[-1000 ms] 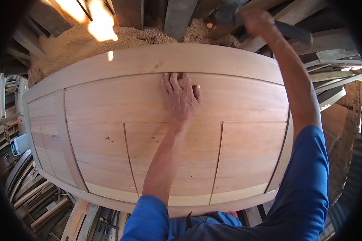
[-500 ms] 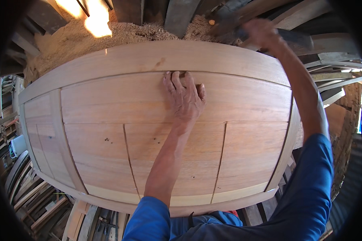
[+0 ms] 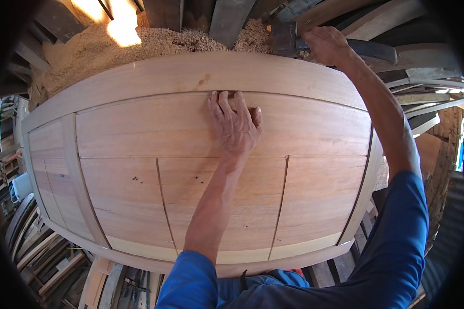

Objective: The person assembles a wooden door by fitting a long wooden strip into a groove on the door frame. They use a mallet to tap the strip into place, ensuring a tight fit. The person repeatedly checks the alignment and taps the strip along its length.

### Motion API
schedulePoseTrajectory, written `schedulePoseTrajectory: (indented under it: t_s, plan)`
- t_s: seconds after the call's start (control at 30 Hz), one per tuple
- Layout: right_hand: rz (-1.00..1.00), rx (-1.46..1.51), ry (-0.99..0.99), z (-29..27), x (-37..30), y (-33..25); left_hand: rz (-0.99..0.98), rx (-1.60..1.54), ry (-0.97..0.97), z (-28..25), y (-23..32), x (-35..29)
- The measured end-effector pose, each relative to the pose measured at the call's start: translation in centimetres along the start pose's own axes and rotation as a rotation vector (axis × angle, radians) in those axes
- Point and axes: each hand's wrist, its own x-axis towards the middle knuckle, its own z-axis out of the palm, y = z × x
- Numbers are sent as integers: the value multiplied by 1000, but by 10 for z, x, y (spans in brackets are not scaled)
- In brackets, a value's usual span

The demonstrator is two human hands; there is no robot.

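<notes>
A large wooden panelled door [image 3: 227, 129] lies across the view, pale brown with grooves between its panels. My left hand [image 3: 237, 121] rests on its upper panel, fingers bent and apart, the tips at the groove below the far rail [image 3: 273, 72]. Beyond the far edge, toward the right, my right hand [image 3: 325, 45] is closed round the handle of a hammer [image 3: 284, 38]. The dark hammer head points left, and the thick dark handle runs out to the right behind my wrist. Whether the head touches the door's edge I cannot tell.
Sawdust [image 3: 165, 46] is heaped along the far side, with a bright patch of sunlight [image 3: 122, 26]. Timber beams [image 3: 229, 20] stand at the back and more boards [image 3: 423, 98] lie to the right. A white bucket [image 3: 22, 186] and stacked wood offcuts [image 3: 51, 257] are at the left.
My right hand, blurred before, has moved slightly left and down with the hammer, whose head now shows clearly at the far edge. The left hand keeps its place on the door.
</notes>
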Motion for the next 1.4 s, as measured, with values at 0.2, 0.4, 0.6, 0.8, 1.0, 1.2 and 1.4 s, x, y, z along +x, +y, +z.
schedulePoseTrajectory:
  t_s: [0.2,0.4,0.6,0.8,1.0,1.2,1.4]
  plan:
    - [268,108,89,-15,2,7,12,27,-16,0,-2,-6]
    - [21,-116,-218,-23,10,-6,1,-1,-4,-1,1,1]
    - [159,-2,-67,-7,9,9,29,4,22,0,-3,1]
    - [256,43,95,2,8,18,34,30,-3,0,3,-1]
    - [94,7,-21,-21,7,-2,13,43,22,0,-1,-2]
    - [171,77,55,1,10,7,65,15,79,4,2,-1]
    - [258,233,37,-38,-58,-12,84,105,111,-3,4,-3]
